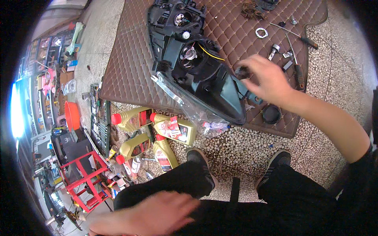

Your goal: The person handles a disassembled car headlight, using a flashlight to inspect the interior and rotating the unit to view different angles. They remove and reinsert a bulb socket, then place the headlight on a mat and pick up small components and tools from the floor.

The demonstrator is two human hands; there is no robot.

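A black car headlight housing (pixel 210 84) lies back side up on a brown quilted mat (pixel 130 70). Its two round openings show bulb sockets, and a yellow wire (pixel 210 53) runs by the larger one. My right hand (pixel 265 76) is over the housing's right edge, thumb and fingers closed around a small dark part (pixel 241 71) whose kind I cannot make out. Over my lap, low in the picture, my left hand (pixel 157 212) hangs with fingers stretched out, slightly blurred, holding nothing visible. A round black cap (pixel 271 113) rests on the mat below my right hand.
Screwdrivers (pixel 309 42), a bulb (pixel 274 50) and a metal ring (pixel 261 33) lie on the mat's right side. Several gold oil bottles (pixel 173 129) stand near my left foot. Farther left are a red metal frame (pixel 84 177) and an orange bucket (pixel 72 115).
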